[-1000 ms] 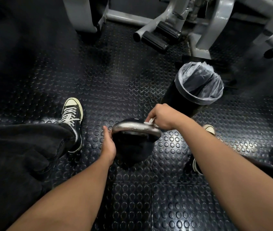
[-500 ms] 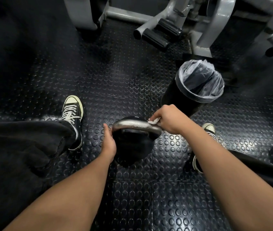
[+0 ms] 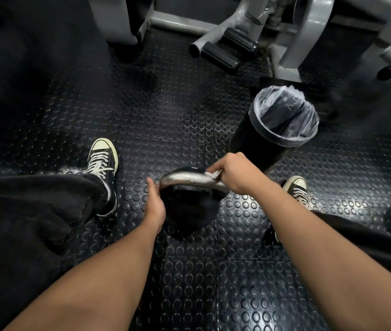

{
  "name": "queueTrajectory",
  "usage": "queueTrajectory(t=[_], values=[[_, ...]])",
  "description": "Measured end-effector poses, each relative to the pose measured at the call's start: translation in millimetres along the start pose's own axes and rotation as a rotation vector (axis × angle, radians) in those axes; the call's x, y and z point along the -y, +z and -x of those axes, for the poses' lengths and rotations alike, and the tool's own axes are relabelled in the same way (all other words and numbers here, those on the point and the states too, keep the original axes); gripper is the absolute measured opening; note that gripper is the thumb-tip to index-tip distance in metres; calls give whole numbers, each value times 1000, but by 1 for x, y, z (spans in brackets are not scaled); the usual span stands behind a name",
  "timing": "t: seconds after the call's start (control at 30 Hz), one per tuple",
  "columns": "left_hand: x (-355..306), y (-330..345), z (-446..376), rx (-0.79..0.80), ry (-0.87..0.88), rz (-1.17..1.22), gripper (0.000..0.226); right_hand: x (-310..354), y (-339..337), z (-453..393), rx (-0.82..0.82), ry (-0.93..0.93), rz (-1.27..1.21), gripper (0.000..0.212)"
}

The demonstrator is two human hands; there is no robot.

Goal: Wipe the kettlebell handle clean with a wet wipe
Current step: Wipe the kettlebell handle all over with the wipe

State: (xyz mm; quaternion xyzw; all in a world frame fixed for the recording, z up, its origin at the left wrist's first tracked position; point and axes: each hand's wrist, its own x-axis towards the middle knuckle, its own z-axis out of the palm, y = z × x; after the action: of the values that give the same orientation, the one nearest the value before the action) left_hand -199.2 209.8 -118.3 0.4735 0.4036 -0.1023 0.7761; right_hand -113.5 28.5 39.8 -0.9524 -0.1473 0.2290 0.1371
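A black kettlebell (image 3: 189, 211) stands on the studded rubber floor between my feet, its bare steel handle (image 3: 187, 179) arching across the top. My right hand (image 3: 235, 173) is closed over the handle's right end with a white wet wipe (image 3: 213, 174) pressed under the fingers; only a corner of the wipe shows. My left hand (image 3: 155, 206) rests against the kettlebell's left side, thumb up by the handle's left end, steadying it.
A black bin (image 3: 278, 130) lined with a clear bag stands just behind and right of the kettlebell. Grey gym machine frames and black foot pegs (image 3: 223, 51) fill the back. My sneakers (image 3: 101, 168) flank the kettlebell, the right shoe (image 3: 296, 187) beyond my right forearm.
My right hand with the wipe has shifted slightly along the right end of the handle. The left hand and the kettlebell have stayed where they were.
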Motion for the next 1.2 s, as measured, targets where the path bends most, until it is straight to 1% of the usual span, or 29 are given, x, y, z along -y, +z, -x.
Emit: queueTrajectory(t=[0.1,0.2,0.27,0.3,0.33,0.4,0.43,0.5,0.57,0.63,0.7,0.77,0.87,0.97,1.0,1.1,1.17,1.2], values=[[2,-2,1,1,4,-25,94,-7,18,14,-100,-31,32,46],[0,-1,2,-13,6,-5,96,-24,35,27,-162,8,-13,47],[-1,0,4,-26,3,-3,103,-25,42,28,-209,15,-58,49],[-1,0,3,-25,1,-19,108,-21,44,29,-239,-10,-74,52],[0,-1,2,-24,2,-20,107,-17,47,32,-259,-45,-69,56],[1,-1,2,-16,4,-10,96,-13,54,42,-287,-116,-25,64],[2,-1,1,-19,10,-6,92,-15,58,47,-304,-122,-7,67],[3,0,0,-28,17,7,89,-21,61,54,-334,-72,4,71],[2,1,1,-34,19,5,89,-22,63,49,-361,-47,-8,72],[2,-1,1,-34,16,-3,96,-14,68,47,-406,-97,-12,67],[5,-3,0,-34,10,-12,114,-12,81,52,-467,-161,7,61],[10,-6,-6,-37,9,-12,129,-19,91,59,-508,-151,37,62],[10,-8,-8,-41,8,-25,129,-20,85,51,-484,-76,-12,65],[5,-4,0,-46,15,-28,118,-9,87,48,-503,-151,30,62],[4,-3,2,-44,19,-32,117,-8,92,52,-523,-179,64,62],[5,-3,1,-44,26,-36,125,-16,98,65,-583,-170,89,67],[5,-4,0,-59,12,-38,129,-19,94,57,-628,-136,46,66],[4,-4,2,-66,6,-41,127,-18,94,52,-633,-139,32,64]])
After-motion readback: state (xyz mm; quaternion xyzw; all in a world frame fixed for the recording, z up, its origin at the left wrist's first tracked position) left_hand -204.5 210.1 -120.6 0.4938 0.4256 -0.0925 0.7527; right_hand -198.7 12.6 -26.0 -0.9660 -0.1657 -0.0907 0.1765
